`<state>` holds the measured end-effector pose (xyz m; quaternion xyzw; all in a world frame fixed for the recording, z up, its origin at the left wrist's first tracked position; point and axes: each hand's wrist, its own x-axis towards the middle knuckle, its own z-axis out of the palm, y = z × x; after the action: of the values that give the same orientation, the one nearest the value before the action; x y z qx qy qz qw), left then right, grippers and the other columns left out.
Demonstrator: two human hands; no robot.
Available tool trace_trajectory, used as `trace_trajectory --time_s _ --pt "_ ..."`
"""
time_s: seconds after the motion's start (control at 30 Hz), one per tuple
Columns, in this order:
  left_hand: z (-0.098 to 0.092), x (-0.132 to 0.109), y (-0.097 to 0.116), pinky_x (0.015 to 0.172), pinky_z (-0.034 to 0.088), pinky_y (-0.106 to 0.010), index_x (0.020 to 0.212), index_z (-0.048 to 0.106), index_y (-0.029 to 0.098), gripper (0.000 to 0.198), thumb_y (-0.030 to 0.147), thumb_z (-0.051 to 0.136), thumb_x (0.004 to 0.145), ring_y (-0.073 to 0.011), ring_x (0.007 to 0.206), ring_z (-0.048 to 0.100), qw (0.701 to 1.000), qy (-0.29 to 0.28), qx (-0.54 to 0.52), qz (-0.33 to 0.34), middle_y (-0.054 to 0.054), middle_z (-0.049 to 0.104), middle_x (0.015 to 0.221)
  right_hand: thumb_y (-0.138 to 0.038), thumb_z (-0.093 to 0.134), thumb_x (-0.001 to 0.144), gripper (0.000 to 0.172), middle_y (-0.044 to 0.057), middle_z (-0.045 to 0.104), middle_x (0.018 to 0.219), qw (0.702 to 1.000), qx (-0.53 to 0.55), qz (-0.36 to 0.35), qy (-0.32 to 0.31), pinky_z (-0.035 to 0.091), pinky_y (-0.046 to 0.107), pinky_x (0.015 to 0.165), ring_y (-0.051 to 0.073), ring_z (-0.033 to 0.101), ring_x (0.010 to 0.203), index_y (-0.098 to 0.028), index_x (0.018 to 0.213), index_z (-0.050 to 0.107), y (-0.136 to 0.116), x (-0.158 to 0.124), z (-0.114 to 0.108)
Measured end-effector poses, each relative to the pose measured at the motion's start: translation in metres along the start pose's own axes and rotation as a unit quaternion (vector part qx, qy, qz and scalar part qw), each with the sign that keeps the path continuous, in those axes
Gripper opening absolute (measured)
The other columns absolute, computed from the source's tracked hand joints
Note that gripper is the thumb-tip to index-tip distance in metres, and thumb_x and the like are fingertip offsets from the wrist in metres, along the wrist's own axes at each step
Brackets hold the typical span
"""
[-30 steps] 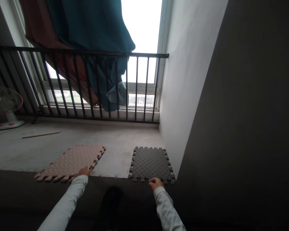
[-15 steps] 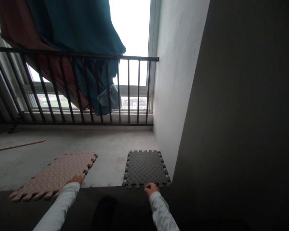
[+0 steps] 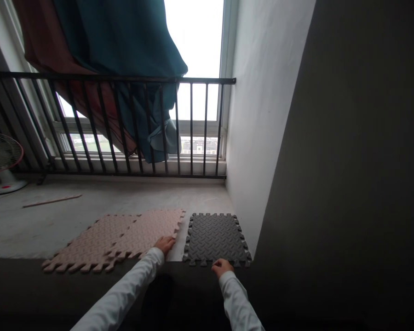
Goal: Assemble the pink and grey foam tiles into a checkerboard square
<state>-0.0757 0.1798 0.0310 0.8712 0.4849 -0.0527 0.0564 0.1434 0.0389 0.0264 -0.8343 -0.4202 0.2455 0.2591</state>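
Observation:
A dark grey foam puzzle tile (image 3: 215, 236) lies flat on the concrete floor against the white wall. My right hand (image 3: 221, 265) rests at its near edge with fingers curled on it. My left hand (image 3: 165, 243) grips the near right corner of a pink foam tile (image 3: 148, 232). That tile lies just left of the grey one, with a narrow gap between them. Its left part overlaps a second pink tile (image 3: 86, 246) lying further left. Both my sleeves are white.
A black metal railing (image 3: 124, 124) runs across the window behind the floor strip, with teal and rust cloth (image 3: 124, 55) hanging over it. A white fan (image 3: 2, 161) stands at far left, near a thin wooden stick (image 3: 51, 200). The wall (image 3: 262, 138) closes the right side.
My left hand has moved right, bringing a pink tile over beside the grey one. A second pink tile stays at the left. My right hand has kept to the grey tile's edge.

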Motion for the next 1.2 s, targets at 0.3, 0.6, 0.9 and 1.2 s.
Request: trace_trajectory --time_s 0.3,0.6,0.9,1.2 --pt "0.016 0.024 0.100 0.088 0.034 -0.029 0.110 0.048 0.018 0.038 0.018 0.035 0.075 -0.0183 0.104 0.045 0.997 0.001 -0.021 0.080 -0.009 0.052 0.110 -0.015 0.051 0.057 0.015 0.000 0.066 0.067 1.000 0.025 0.010 0.004 0.042 0.018 0.063 0.013 0.060 0.068 -0.021 0.061 0.064 0.007 -0.001 -0.003" --pt "0.025 0.029 0.081 0.089 0.034 -0.030 0.108 0.049 0.016 0.038 0.014 0.043 0.070 -0.0204 0.107 0.041 0.999 -0.018 -0.015 0.034 -0.012 0.050 0.111 -0.017 0.050 0.059 0.015 0.000 0.065 0.067 0.999 0.039 0.029 -0.017 0.042 0.015 0.058 0.010 0.060 0.065 -0.020 0.064 0.064 0.011 0.005 0.003" --pt "0.042 0.033 0.062 0.088 0.034 -0.029 0.108 0.050 0.017 0.035 0.014 0.035 0.076 -0.0185 0.108 0.041 0.999 -0.031 -0.033 -0.007 -0.011 0.050 0.111 -0.018 0.051 0.059 0.015 -0.001 0.066 0.067 0.998 0.031 0.028 -0.041 0.043 0.016 0.061 0.011 0.060 0.067 -0.021 0.066 0.064 0.015 0.009 0.005" --pt "0.043 0.037 0.054 0.086 0.036 -0.028 0.106 0.050 0.021 0.032 0.018 0.040 0.075 -0.0166 0.105 0.044 0.997 -0.025 -0.071 -0.007 -0.007 0.054 0.108 -0.019 0.051 0.059 0.014 -0.001 0.066 0.068 0.997 0.047 0.033 -0.054 0.044 0.016 0.062 0.011 0.060 0.066 -0.021 0.065 0.064 0.019 0.011 0.005"
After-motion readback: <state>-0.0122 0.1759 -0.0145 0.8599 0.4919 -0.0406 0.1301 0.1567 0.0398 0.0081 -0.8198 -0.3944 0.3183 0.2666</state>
